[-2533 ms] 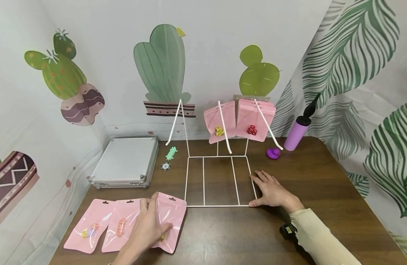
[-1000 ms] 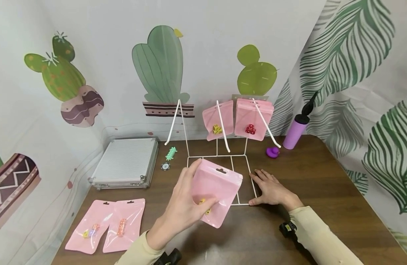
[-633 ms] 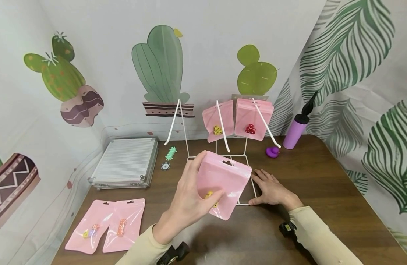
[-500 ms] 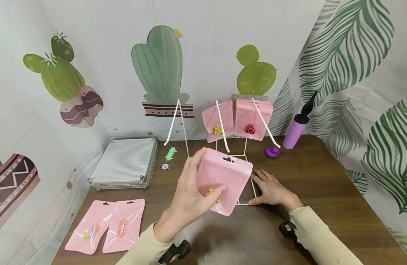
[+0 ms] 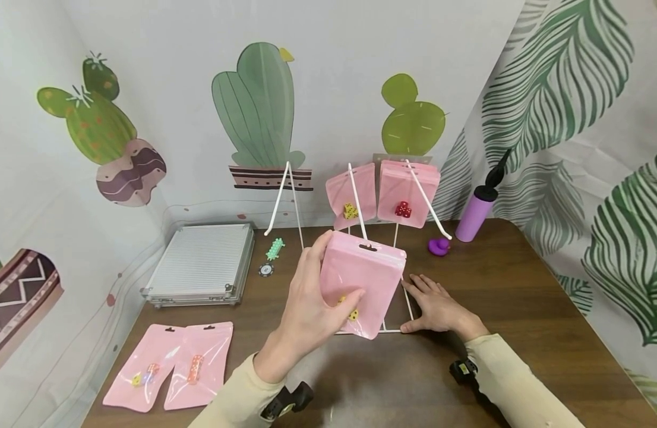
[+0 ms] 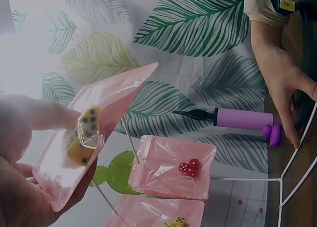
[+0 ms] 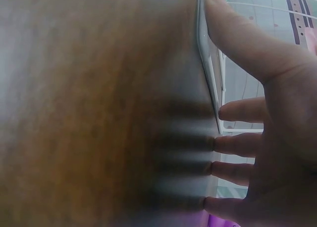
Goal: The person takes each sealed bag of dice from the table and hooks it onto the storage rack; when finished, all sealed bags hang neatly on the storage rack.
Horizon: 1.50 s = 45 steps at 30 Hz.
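Observation:
My left hand [image 5: 309, 306] pinches a pink zip bag [image 5: 368, 273] above the wire rack's base, thumb across its front. Yellow dice [image 6: 89, 126] show through the film in the left wrist view. The bag's top tilts down to the right, and its hang hole is right at the tip of the white middle hook [image 5: 357, 199]. On that hook hangs another pink bag [image 5: 336, 193] with yellow dice; the right hook [image 5: 429, 201] carries pink bags [image 5: 395, 190] with red dice in front. My right hand [image 5: 438, 306] rests, fingers spread, at the right edge of the rack base [image 5: 407, 297].
Two pink bags [image 5: 211, 345] lie at the front left of the table. Behind them is a silver case [image 5: 200, 261], with a green toy [image 5: 275, 248] and a poker chip [image 5: 266, 270] beside it. A purple duck [image 5: 438, 246] and a purple pump [image 5: 475, 217] stand back right.
My left hand has picked up the rightmost bag from the front-left row and carried it up and right to the middle hook's tip. The right hand has stayed in place.

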Each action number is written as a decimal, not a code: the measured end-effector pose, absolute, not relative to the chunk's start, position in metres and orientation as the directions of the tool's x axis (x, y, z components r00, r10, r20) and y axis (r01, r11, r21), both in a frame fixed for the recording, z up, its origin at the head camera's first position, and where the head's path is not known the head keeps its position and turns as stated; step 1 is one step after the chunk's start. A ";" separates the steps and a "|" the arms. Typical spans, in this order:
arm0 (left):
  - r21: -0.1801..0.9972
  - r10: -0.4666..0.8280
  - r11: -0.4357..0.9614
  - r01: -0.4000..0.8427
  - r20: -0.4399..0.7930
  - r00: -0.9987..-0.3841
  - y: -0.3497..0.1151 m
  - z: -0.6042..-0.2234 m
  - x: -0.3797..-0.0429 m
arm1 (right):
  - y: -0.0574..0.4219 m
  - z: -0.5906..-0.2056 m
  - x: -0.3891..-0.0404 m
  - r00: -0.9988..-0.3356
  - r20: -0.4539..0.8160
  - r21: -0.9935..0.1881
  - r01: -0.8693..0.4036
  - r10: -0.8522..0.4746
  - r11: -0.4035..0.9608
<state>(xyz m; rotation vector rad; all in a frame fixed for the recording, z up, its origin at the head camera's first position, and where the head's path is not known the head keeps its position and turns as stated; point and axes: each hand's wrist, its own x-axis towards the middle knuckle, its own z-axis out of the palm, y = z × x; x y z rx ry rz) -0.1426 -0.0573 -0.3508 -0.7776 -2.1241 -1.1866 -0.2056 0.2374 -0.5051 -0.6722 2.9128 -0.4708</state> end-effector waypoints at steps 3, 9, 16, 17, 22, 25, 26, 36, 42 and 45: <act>0.561 0.196 0.437 0.704 0.704 -0.683 -0.056 -0.352 -0.144 | 0.238 -0.504 -0.205 -0.897 -0.044 -0.324 -0.403 -0.439 0.856; 0.591 0.176 0.443 0.674 0.680 -0.712 -0.054 -0.357 -0.149 | 0.239 -0.504 -0.205 -0.897 -0.047 -0.313 -0.405 -0.440 0.859; 0.607 0.143 0.460 0.648 0.670 -0.728 -0.050 -0.363 -0.157 | 0.237 -0.503 -0.205 -0.896 -0.042 -0.313 -0.409 -0.443 0.857; 0.605 0.135 0.462 0.648 0.674 -0.726 -0.050 -0.364 -0.159 | 0.237 -0.503 -0.205 -0.895 -0.041 -0.315 -0.410 -0.444 0.856; 0.591 0.073 0.506 0.629 0.697 -0.713 -0.043 -0.370 -0.179 | 0.236 -0.502 -0.204 -0.894 -0.041 -0.310 -0.413 -0.446 0.856; 0.571 0.025 0.569 0.591 0.707 -0.707 -0.034 -0.373 -0.204 | 0.237 -0.501 -0.204 -0.893 -0.038 -0.308 -0.416 -0.448 0.856; 0.555 0.014 0.599 0.577 0.713 -0.701 -0.031 -0.374 -0.215 | 0.238 -0.501 -0.204 -0.895 -0.039 -0.311 -0.412 -0.445 0.857; 0.491 -0.115 0.779 0.391 0.724 -0.680 -0.015 -0.380 -0.304 | 0.238 -0.506 -0.205 -0.891 -0.047 -0.299 -0.419 -0.452 0.857; 0.542 -0.143 0.754 0.372 0.687 -0.712 -0.015 -0.380 -0.316 | 0.237 -0.507 -0.206 -0.892 -0.034 -0.301 -0.420 -0.450 0.856; 0.542 -0.139 0.747 0.385 0.694 -0.707 -0.013 -0.381 -0.315 | 0.238 -0.506 -0.206 -0.894 -0.035 -0.300 -0.416 -0.446 0.859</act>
